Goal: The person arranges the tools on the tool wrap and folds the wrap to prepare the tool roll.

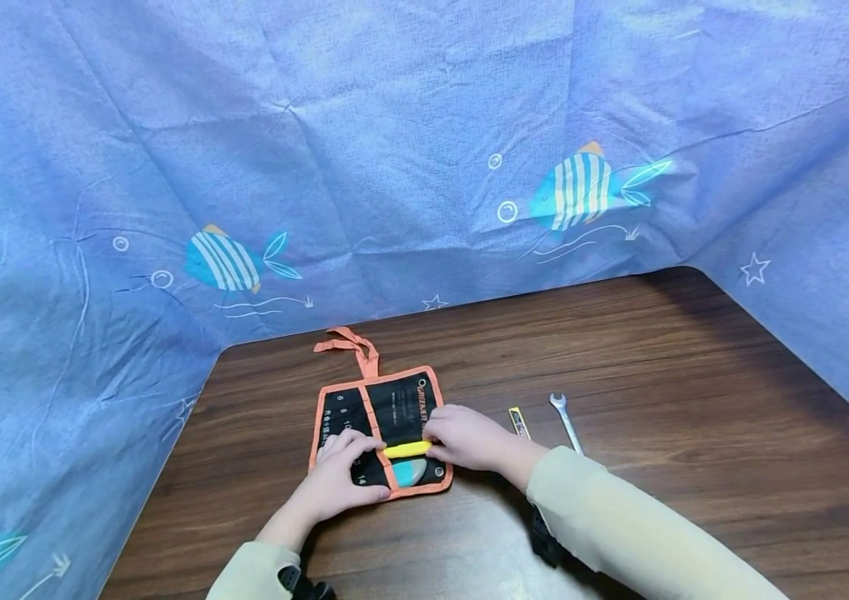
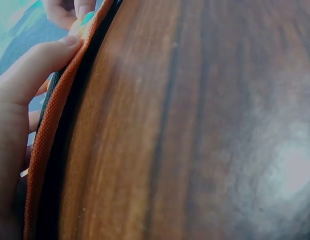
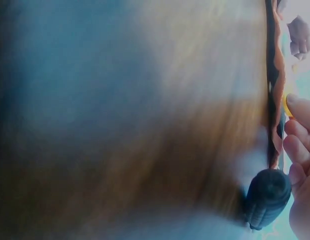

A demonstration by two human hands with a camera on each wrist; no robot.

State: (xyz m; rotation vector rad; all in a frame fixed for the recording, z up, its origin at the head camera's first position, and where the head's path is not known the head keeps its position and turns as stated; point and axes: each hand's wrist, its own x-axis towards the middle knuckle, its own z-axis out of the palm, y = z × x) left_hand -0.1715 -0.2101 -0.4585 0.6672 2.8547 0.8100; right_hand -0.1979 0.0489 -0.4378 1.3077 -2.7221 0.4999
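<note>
Fingers (image 1: 360, 447) of our left hand (image 1: 330, 483) rest spread on the orange-trimmed black tool roll (image 1: 397, 407), flat on the worktop (image 1: 484, 533) — our right hand (image 1: 469, 437) pinches a slim yellow tool (image 1: 407, 450) over it. Beyond our right sleeve (image 1: 649, 525) lies an open-end wrench (image 1: 565, 418); fish-print cloth (image 1: 394, 150) hangs farthest.

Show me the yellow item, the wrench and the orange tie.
Yellow item (image 1: 407, 450): head view, middle of its visible length.
Wrench (image 1: 568, 423): head view, on the shaft.
Orange tie (image 1: 369, 362): head view, on its wide lower part.
</note>
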